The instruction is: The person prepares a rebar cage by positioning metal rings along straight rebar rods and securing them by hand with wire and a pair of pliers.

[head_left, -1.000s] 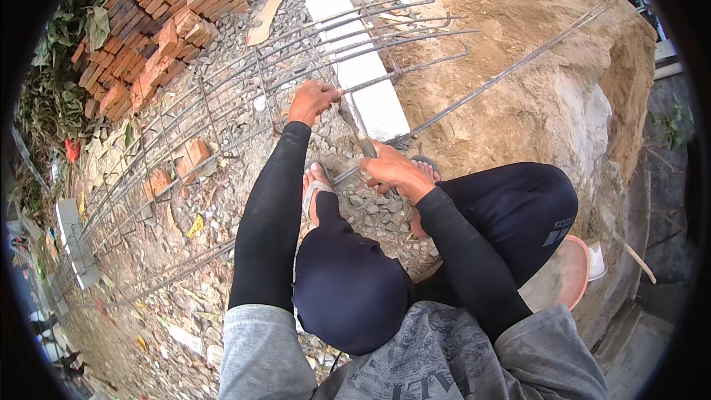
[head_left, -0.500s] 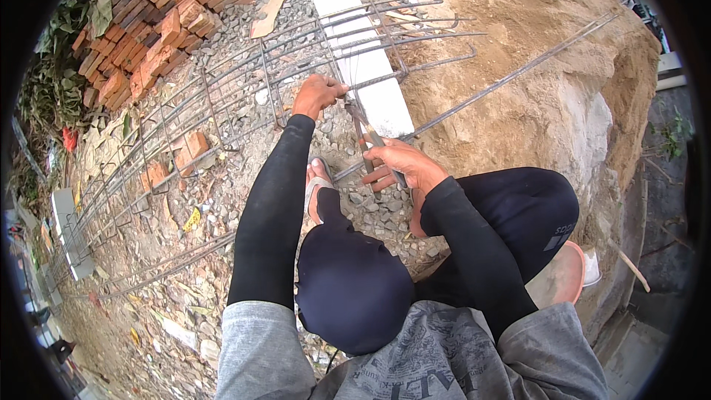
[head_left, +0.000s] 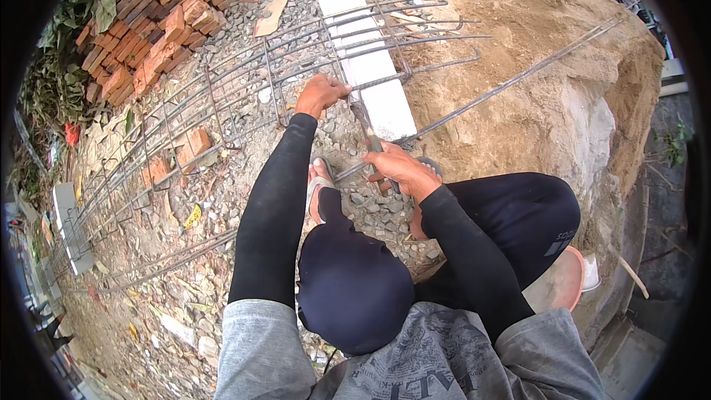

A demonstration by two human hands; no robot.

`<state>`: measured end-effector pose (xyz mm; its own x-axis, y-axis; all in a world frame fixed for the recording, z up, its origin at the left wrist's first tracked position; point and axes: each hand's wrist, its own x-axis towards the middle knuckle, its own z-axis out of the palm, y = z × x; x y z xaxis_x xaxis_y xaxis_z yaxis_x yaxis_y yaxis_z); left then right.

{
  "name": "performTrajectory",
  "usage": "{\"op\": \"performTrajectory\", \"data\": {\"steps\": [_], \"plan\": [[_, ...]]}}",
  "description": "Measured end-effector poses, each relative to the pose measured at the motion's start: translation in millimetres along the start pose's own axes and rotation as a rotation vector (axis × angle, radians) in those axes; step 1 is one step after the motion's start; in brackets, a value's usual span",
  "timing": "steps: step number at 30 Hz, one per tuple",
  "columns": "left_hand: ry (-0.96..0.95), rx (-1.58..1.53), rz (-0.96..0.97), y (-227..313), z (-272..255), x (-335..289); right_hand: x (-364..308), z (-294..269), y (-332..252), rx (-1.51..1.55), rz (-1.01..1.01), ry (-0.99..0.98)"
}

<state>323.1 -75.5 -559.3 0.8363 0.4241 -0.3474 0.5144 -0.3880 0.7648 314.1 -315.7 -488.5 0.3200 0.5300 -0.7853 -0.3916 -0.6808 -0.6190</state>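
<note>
My left hand is closed at the near edge of a rebar cage, its thumb and fingertips pressed together on the bar where a stirrup crosses. Any thin wire between those fingertips is too small to make out. My right hand wraps round the handles of a pair of pincers, which slant up and left. The jaws meet the cage just below my left fingertips. Under this end of the cage lies a long white block, which holds the bars off the ground.
Stacked red bricks stand at the far left by dry leaves. Gravel lies round my sandalled feet. A sand mound rises at right, with a long loose bar across it. Another pale block supports the cage's left end.
My right fingers have drawn in, and the pincers' handles, spread apart before, are now close together. My left hand stays at the same spot on the cage.
</note>
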Motion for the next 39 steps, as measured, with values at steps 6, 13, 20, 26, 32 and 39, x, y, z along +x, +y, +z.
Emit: {"op": "performTrajectory", "data": {"steps": [6, 13, 20, 26, 32, 39], "plan": [[0.023, -0.013, 0.081, -3, 1, 1, 11, -5, -3, -0.001, -0.028, 0.002], [0.031, 0.004, 0.110, -5, 7, 7, 16, -12, 0, 0.142, 0.052, -0.048], [0.026, -0.014, 0.144, -16, 7, 14, 14, 0, 5, 0.052, -0.074, 0.005], [-0.030, 0.101, 0.173, -6, 10, 12, 39, -4, 14, -0.138, -0.189, 0.133], [-0.025, 0.059, 0.084, -8, 7, 13, 45, -9, 16, -0.340, -0.223, 0.163], [-0.034, 0.044, 0.051, -11, 2, 11, 8, -13, -22, -0.194, -0.083, 0.003]]}}
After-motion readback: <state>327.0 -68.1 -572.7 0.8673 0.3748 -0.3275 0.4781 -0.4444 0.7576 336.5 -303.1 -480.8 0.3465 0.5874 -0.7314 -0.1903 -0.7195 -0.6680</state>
